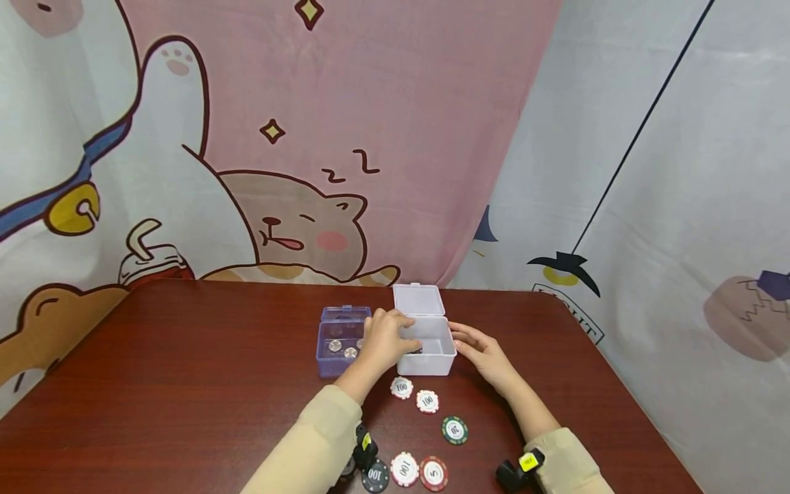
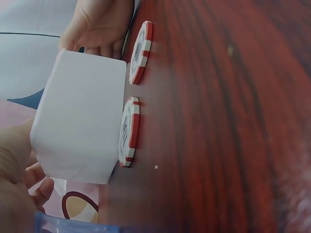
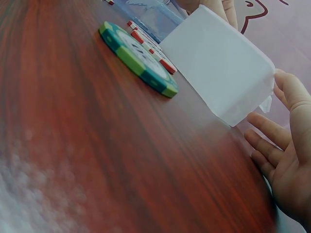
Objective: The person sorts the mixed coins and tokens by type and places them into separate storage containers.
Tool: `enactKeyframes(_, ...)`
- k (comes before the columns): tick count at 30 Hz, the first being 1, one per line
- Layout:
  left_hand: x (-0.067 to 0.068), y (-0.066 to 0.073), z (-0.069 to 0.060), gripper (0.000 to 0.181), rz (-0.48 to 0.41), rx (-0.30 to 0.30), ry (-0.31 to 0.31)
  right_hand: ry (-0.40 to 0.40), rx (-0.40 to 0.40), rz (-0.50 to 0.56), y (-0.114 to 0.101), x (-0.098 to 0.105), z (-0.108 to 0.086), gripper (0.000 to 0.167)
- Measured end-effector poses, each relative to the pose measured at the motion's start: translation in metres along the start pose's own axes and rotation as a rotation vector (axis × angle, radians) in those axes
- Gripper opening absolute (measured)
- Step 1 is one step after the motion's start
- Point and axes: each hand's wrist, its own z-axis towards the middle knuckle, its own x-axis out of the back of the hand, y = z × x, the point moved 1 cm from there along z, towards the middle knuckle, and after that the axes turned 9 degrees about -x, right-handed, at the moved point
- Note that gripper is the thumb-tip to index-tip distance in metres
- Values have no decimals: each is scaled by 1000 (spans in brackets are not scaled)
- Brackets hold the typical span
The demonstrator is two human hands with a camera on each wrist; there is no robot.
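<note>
A white plastic box (image 1: 426, 363) with its lid (image 1: 419, 300) raised stands on the table. My left hand (image 1: 385, 338) grips its left side, the thumb reaching over the rim; in the left wrist view, curled fingers (image 2: 43, 191) show outside the wall. A small dark item (image 1: 417, 350) lies inside under the thumb, too hidden to identify. My right hand (image 1: 490, 357) rests by the box's right wall, fingers (image 3: 267, 128) loosely extended. Left of the white box, a blue translucent box (image 1: 327, 367) with an upright lid holds several silvery coins (image 1: 335, 345).
Two red-and-white poker chips (image 1: 402, 387) (image 1: 427, 401) lie before the white box, with a green chip (image 1: 455, 430) nearer. Along the near side are a black chip (image 1: 375, 476), a white-and-red chip (image 1: 404, 469) and a red chip (image 1: 434, 473). A printed cloth (image 1: 432, 137) hangs behind the table.
</note>
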Motion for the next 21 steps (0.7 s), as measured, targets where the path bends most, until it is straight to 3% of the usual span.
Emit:
enactKeyframes(9,7,3,-4,45,-35,-66,33,-14,8,5,-1,0,-1,44)
enactKeyframes(21,19,16,-14,44,-165,-135,90,-9,-1,0,-1,0,-1,44)
